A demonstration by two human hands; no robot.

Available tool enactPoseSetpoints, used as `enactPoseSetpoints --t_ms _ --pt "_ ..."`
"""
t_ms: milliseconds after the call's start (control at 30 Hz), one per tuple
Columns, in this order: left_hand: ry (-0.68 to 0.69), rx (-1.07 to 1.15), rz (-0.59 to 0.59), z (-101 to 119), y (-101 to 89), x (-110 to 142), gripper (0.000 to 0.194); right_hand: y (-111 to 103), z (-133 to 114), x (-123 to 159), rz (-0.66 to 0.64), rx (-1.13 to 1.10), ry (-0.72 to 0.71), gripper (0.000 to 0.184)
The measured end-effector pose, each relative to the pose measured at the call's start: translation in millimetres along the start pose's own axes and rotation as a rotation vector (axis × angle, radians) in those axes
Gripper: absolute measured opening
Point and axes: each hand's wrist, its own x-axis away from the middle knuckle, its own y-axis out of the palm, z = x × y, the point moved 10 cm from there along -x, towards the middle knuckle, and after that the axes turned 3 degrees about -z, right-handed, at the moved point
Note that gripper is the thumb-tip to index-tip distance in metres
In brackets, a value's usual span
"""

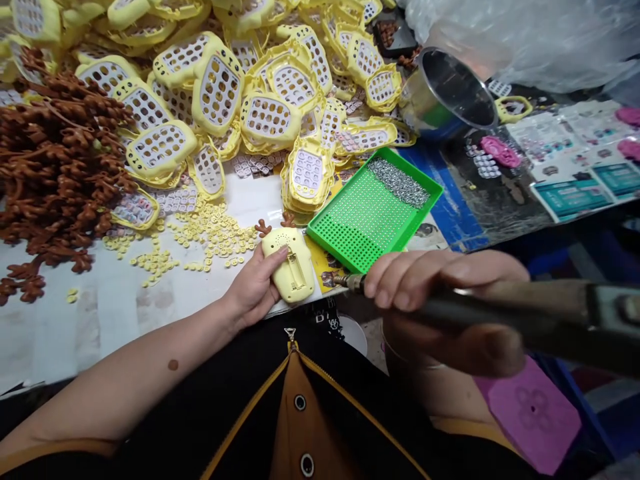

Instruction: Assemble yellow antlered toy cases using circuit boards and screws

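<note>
My left hand (pixel 255 287) is closed round a yellow toy phone (pixel 286 283) with brown antlers on top. Its back faces up, showing speaker holes and an uncovered battery compartment; my thumb lies across the upper part. A dark power screwdriver (pixel 545 310) is gripped in my right hand (pixel 440 293), its bit pointing left toward the toy phone but apart from it. Just beyond stands a green perforated tray (pixel 360 230) with a heap of small silver screws (pixel 400 183) at its far end.
Piled yellow phone shells (pixel 217 90) cover the table's back. Brown antler pieces (pixel 55 160) are heaped left, with small yellow buttons (pixel 215 230) scattered nearby. A metal pot (pixel 450 93), printed sheets (pixel 575 160) and plastic wrap (pixel 510 40) lie right; a pink stool (pixel 537 417) stands below.
</note>
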Motion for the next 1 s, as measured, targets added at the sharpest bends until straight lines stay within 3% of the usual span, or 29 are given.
enactPoseSetpoints --t_ms 100,200,400,600,733,867,933,1000 --pt "0.025 0.000 0.003 0 -0.7 0 0.053 18 0 11 -0.115 -0.057 0.034 0.026" --pt "0.035 0.004 -0.013 0 0.7 -1 0.053 21 5 18 -0.169 -0.061 0.026 0.030" --pt "0.022 -0.008 -0.014 -1 1.7 -1 0.044 18 22 26 -0.156 -0.106 0.063 0.030" --pt "0.008 -0.019 -0.014 -2 3.4 -1 0.038 34 25 28 -0.272 -0.103 0.062 0.023" --pt "-0.004 -0.030 -0.024 -4 4.2 0 0.040 34 31 28 -0.273 -0.118 0.096 0.020" --pt "-0.011 -0.068 -0.014 -4 3.3 0 0.039 39 20 26 -0.337 -0.148 0.067 0.028" --pt "-0.016 -0.077 -0.005 -4 3.2 0 0.038 35 12 19 -0.308 -0.161 0.058 0.033" --pt "-0.024 -0.074 0.007 -4 2.6 0 0.038 17 6 5 -0.175 -0.098 0.034 0.030"
